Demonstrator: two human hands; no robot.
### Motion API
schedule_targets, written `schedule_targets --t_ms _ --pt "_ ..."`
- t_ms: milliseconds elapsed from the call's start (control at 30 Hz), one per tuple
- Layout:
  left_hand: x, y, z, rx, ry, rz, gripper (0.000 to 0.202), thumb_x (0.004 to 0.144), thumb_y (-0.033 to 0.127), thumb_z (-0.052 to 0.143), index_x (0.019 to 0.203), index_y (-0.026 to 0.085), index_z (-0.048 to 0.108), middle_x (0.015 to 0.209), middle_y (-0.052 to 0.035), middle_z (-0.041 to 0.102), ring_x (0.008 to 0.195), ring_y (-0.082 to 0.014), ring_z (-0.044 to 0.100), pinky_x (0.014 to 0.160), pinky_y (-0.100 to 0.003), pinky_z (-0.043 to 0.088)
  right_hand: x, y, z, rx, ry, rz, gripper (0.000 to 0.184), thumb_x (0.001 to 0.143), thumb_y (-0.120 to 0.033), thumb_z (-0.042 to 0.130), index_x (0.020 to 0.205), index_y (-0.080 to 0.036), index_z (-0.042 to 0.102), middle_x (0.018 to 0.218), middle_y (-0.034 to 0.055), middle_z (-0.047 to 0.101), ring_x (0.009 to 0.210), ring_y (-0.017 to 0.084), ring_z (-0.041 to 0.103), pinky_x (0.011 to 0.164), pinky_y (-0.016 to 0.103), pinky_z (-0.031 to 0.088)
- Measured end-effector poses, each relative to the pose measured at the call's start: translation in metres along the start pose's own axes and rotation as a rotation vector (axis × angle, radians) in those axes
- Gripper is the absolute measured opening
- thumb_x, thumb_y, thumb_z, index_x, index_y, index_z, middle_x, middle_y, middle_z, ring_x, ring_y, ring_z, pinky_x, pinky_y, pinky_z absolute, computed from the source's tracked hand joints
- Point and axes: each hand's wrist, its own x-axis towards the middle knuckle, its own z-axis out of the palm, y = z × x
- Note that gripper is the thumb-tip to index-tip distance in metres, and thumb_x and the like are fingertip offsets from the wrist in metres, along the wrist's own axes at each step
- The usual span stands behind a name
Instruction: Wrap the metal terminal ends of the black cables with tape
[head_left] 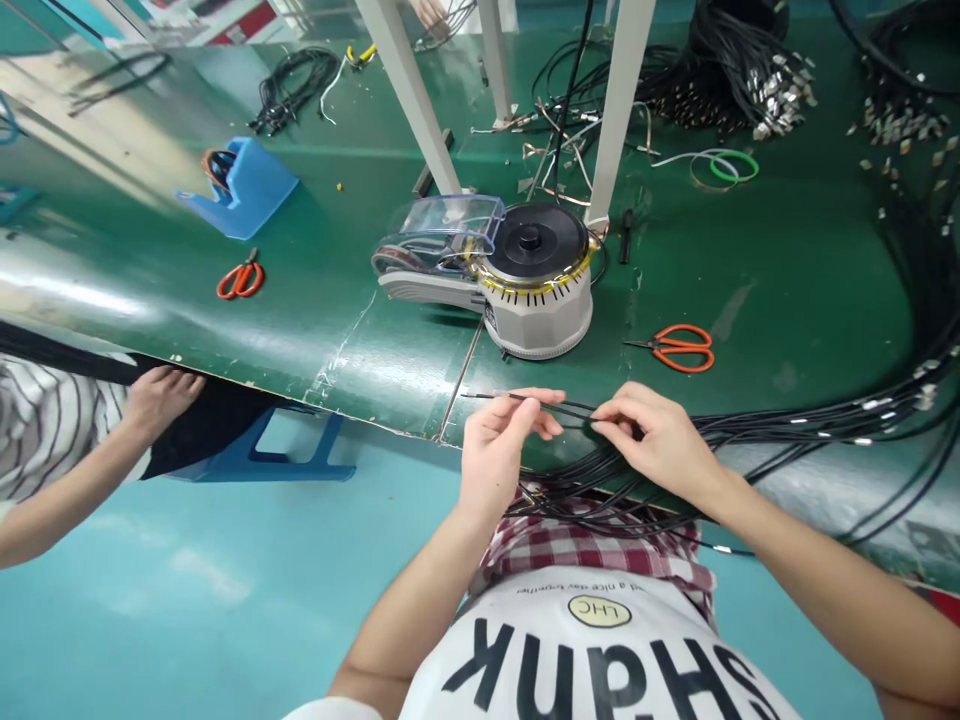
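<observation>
Between my hands runs a thin black cable (574, 409), held just above the front edge of the bench. My left hand (506, 435) pinches it near one end, whose tip sticks out to the left. My right hand (652, 430) grips it between thumb and fingers a short way to the right. Below and to the right lies a bundle of black cables (780, 428) with small light tags or connectors. A round tape dispenser (536, 290) with a black disc and yellow tape stands ahead of my hands. Orange-handled scissors (682, 350) lie beyond my right hand.
Another person's hand (165, 395) rests at the bench edge on the left, near a blue stool (300, 455). Red scissors (241, 278) and a blue tape holder (244, 190) lie farther left. White posts (420, 100) rise behind the dispenser. Cable bundles (739, 75) fill the back right.
</observation>
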Motion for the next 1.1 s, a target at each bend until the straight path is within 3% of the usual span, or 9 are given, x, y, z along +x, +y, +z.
schedule_targets --t_ms 133,200,367,567,667,800,867,1000,1100 --pt "0.002 0.006 0.008 -0.166 -0.223 -0.177 0.027 0.095 0.038 0.061 0.095 0.012 0.070 0.079 -0.0070 0.070 0.058 -0.0127 0.061 0.059 -0.027 0.047 0.001 0.001 -0.007 -0.061 -0.155 -0.018 0.034 0.104 -0.038 0.044 0.092 -0.025 0.073 0.096 0.0024 0.074 0.092 0.019 0.064 0.086 0.035 0.048" --pt "0.000 0.006 0.010 -0.162 -0.294 -0.222 0.028 0.094 0.039 0.062 0.096 0.012 0.071 0.075 -0.0053 0.067 0.055 -0.0111 0.057 0.057 -0.025 0.045 0.005 0.003 -0.009 -0.097 -0.150 0.005 0.038 0.106 -0.037 0.039 0.099 -0.026 0.074 0.105 0.0025 0.075 0.101 0.021 0.063 0.093 0.038 0.047" --pt "-0.003 0.006 0.012 -0.079 -0.390 -0.287 0.029 0.095 0.039 0.062 0.097 0.012 0.074 0.071 -0.0045 0.065 0.053 -0.0095 0.054 0.054 -0.023 0.041 0.016 -0.004 -0.011 -0.066 -0.091 0.081 0.032 0.103 -0.038 0.046 0.104 -0.024 0.075 0.110 0.0036 0.076 0.104 0.023 0.065 0.093 0.038 0.048" --pt "-0.004 0.007 0.018 0.057 -0.382 -0.318 0.030 0.091 0.040 0.066 0.089 0.011 0.074 0.065 -0.0036 0.065 0.048 -0.0080 0.052 0.050 -0.021 0.038 0.031 -0.027 -0.015 0.491 -0.056 0.151 0.029 0.094 -0.047 0.061 0.093 -0.021 0.074 0.087 0.0021 0.073 0.078 0.015 0.065 0.073 0.028 0.050" --pt "-0.005 0.005 0.019 0.062 -0.349 -0.336 0.031 0.090 0.042 0.068 0.091 0.011 0.073 0.063 -0.0032 0.065 0.043 -0.0066 0.050 0.045 -0.019 0.034 0.033 -0.034 -0.016 0.574 -0.084 0.140 0.024 0.090 -0.042 0.068 0.088 -0.018 0.072 0.079 0.0008 0.069 0.069 0.013 0.059 0.066 0.025 0.046" --pt "-0.004 0.003 0.016 -0.033 -0.271 -0.314 0.031 0.088 0.043 0.069 0.094 0.013 0.069 0.068 -0.0041 0.069 0.037 -0.0059 0.048 0.038 -0.018 0.030 0.043 -0.036 -0.023 0.558 -0.226 0.077 0.026 0.089 -0.042 0.069 0.086 -0.017 0.073 0.078 0.0022 0.069 0.069 0.012 0.059 0.064 0.025 0.046" --pt "-0.005 0.003 0.015 -0.074 -0.263 -0.310 0.030 0.088 0.042 0.071 0.089 0.012 0.068 0.068 -0.0051 0.070 0.037 -0.0070 0.050 0.038 -0.019 0.032 0.060 -0.033 -0.033 0.521 -0.146 0.063 0.027 0.088 -0.043 0.070 0.086 -0.017 0.075 0.081 0.0034 0.071 0.069 0.012 0.060 0.064 0.025 0.047" --pt "-0.008 0.003 0.012 -0.132 -0.280 -0.309 0.028 0.089 0.039 0.070 0.087 0.012 0.067 0.069 -0.0057 0.071 0.038 -0.0087 0.055 0.040 -0.020 0.038 0.114 -0.022 -0.058 0.465 0.378 0.086 0.031 0.083 -0.048 0.073 0.088 -0.017 0.075 0.079 0.0030 0.071 0.063 0.010 0.057 0.061 0.023 0.048" --pt "-0.010 0.002 0.012 -0.149 -0.275 -0.317 0.028 0.089 0.040 0.070 0.087 0.012 0.066 0.070 -0.0055 0.070 0.038 -0.0089 0.055 0.040 -0.019 0.037 0.148 -0.017 -0.071 0.439 0.394 0.154 0.042 0.079 -0.057 0.075 0.085 -0.016 0.074 0.079 0.0046 0.071 0.064 0.011 0.058 0.058 0.022 0.046"
